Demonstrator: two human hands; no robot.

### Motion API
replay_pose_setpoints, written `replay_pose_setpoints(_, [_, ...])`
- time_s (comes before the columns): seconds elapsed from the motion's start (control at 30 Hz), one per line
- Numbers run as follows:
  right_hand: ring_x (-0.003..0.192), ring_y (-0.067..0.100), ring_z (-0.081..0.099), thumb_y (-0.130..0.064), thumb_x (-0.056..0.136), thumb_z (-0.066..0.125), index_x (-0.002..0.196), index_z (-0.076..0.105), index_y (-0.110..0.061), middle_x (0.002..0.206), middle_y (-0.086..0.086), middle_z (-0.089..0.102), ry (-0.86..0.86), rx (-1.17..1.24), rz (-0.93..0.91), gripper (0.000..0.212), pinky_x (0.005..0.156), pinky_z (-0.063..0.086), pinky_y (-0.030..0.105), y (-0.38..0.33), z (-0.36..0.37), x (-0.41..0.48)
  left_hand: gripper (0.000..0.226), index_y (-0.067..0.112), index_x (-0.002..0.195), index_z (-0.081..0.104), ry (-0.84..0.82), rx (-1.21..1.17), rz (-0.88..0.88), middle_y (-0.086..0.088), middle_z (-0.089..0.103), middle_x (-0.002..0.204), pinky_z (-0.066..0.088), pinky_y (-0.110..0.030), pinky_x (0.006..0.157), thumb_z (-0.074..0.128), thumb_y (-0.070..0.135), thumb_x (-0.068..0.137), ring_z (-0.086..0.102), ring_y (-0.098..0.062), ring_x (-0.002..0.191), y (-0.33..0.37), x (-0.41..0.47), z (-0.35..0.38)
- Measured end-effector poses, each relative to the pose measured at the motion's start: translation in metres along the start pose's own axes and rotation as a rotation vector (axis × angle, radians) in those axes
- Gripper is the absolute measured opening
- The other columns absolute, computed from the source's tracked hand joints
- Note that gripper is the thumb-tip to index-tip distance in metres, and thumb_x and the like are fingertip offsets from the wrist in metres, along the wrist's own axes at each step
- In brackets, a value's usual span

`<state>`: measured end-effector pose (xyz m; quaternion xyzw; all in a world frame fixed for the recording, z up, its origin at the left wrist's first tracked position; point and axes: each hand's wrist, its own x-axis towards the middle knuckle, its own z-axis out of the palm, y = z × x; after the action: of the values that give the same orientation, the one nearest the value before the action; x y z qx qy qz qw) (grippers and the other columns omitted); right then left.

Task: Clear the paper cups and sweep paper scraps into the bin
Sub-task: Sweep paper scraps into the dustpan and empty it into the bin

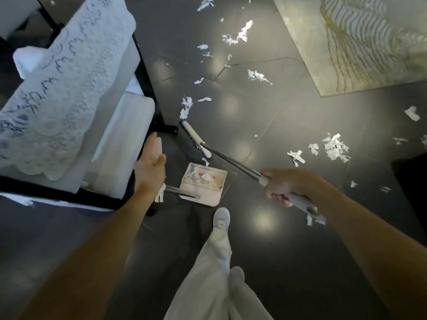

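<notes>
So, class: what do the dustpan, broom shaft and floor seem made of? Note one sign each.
Dustpan: likely matte pale plastic, moulded comb teeth. Broom shaft: probably metal, grey sheen. Floor: dark polished tile or stone, mirrored lights, joint lines.

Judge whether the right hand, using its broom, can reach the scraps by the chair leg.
Probably yes: the right hand grips the broom, whose head lies just short of the scraps, bare floor between; the chair leg stands beside, not across.
</notes>
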<state>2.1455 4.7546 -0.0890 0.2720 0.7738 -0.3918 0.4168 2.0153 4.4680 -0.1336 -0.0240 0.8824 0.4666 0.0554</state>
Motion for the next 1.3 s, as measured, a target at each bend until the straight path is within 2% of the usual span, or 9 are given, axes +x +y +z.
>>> replay_pose_setpoints(0.1, [0.030, 0.015, 0.040, 0.006, 0.081, 0.052, 0.101, 0.051, -0.011, 0.049, 0.011, 0.047, 0.053, 0.005, 0.013, 0.027, 0.039, 0.036, 0.019, -0.035, -0.027, 0.040, 0.055, 0.048, 0.138, 0.036, 0.008, -0.025, 0.000, -0.004, 0.051, 0.137, 0.060, -0.045, 0.067, 0.047, 0.019, 0.093, 0.064, -0.029, 0.080, 0.000, 0.041, 0.011])
replay_pose_setpoints(0.23, [0.045, 0.017, 0.046, 0.007, 0.085, 0.050, 0.133, 0.047, -0.013, 0.064, 0.013, 0.051, 0.064, -0.104, 0.019, 0.052, 0.044, 0.038, 0.024, -0.088, -0.055, 0.093, 0.054, 0.047, 0.138, 0.036, 0.024, -0.029, -0.041, -0.004, 0.051, 0.138, 0.060, -0.041, 0.065, 0.048, 0.019, 0.095, 0.064, -0.031, 0.084, -0.001, 0.106, 0.027])
replay_pose_setpoints(0.33, [0.048, 0.020, 0.048, 0.007, 0.087, 0.047, 0.133, 0.047, -0.006, 0.065, 0.015, 0.052, 0.038, -0.213, 0.053, 0.048, 0.046, 0.038, 0.027, -0.117, -0.070, 0.127, 0.055, 0.054, 0.128, 0.047, -0.006, -0.180, -0.017, -0.004, 0.049, 0.140, 0.052, -0.030, 0.047, 0.052, 0.013, 0.091, 0.061, -0.023, 0.067, 0.003, 0.152, 0.037])
replay_pose_setpoints(0.5, [0.043, 0.017, 0.043, 0.003, 0.086, 0.045, 0.095, 0.047, -0.010, 0.062, 0.011, 0.049, -0.137, -0.243, 0.102, 0.016, 0.044, 0.036, 0.019, -0.139, -0.078, 0.139, 0.051, 0.042, 0.135, 0.045, -0.062, -0.077, 0.068, -0.002, 0.053, 0.139, 0.047, -0.067, 0.085, 0.056, 0.016, 0.093, 0.053, -0.050, 0.107, 0.011, 0.194, 0.040])
replay_pose_setpoints(0.67, [0.032, 0.010, 0.037, 0.005, 0.089, 0.050, 0.133, 0.045, -0.020, 0.045, 0.003, 0.046, -0.295, -0.061, 0.186, 0.050, 0.038, 0.034, 0.017, -0.141, -0.119, 0.120, 0.052, 0.042, 0.139, 0.036, -0.086, 0.089, 0.123, 0.002, 0.057, 0.135, 0.052, -0.050, 0.092, 0.052, 0.029, 0.091, 0.062, -0.033, 0.106, 0.021, 0.220, 0.034])
replay_pose_setpoints(0.8, [0.031, 0.008, 0.035, 0.008, 0.089, 0.049, 0.140, 0.039, -0.022, 0.048, 0.004, 0.042, -0.243, -0.064, 0.178, 0.060, 0.034, 0.033, 0.016, -0.152, -0.156, 0.117, 0.054, 0.037, 0.142, 0.038, -0.096, 0.023, 0.129, 0.040, 0.044, 0.129, 0.038, -0.016, 0.103, 0.051, 0.023, 0.091, 0.053, -0.014, 0.119, 0.030, 0.230, 0.039])
replay_pose_setpoints(0.93, [0.028, 0.008, 0.035, 0.007, 0.087, 0.049, 0.131, 0.046, -0.026, 0.055, 0.007, 0.042, -0.161, -0.039, 0.158, 0.055, 0.034, 0.032, 0.015, -0.168, -0.200, 0.139, 0.053, 0.028, 0.145, 0.039, -0.045, -0.003, 0.115, 0.016, 0.046, 0.139, 0.048, -0.052, 0.098, 0.050, 0.015, 0.096, 0.056, -0.033, 0.117, 0.050, 0.252, 0.054])
replay_pose_setpoints(1.1, [0.029, 0.011, 0.038, 0.005, 0.084, 0.054, 0.122, 0.048, -0.021, 0.044, 0.005, 0.046, -0.097, -0.133, 0.100, 0.046, 0.037, 0.035, 0.017, -0.198, -0.274, 0.201, 0.051, 0.044, 0.141, 0.033, 0.052, 0.050, 0.015, -0.026, 0.062, 0.114, 0.053, -0.047, 0.081, 0.048, 0.025, 0.097, 0.063, -0.044, 0.092, 0.079, 0.299, 0.084])
replay_pose_setpoints(1.3, [0.038, 0.016, 0.046, 0.002, 0.084, 0.057, 0.100, 0.054, -0.003, 0.047, 0.007, 0.051, -0.112, -0.355, -0.017, 0.017, 0.041, 0.039, 0.023, -0.271, -0.374, 0.281, 0.056, 0.062, 0.131, 0.026, 0.166, -0.006, -0.165, -0.003, 0.055, 0.137, 0.055, -0.057, 0.078, 0.040, 0.029, 0.088, 0.063, -0.041, 0.101, 0.120, 0.346, 0.117])
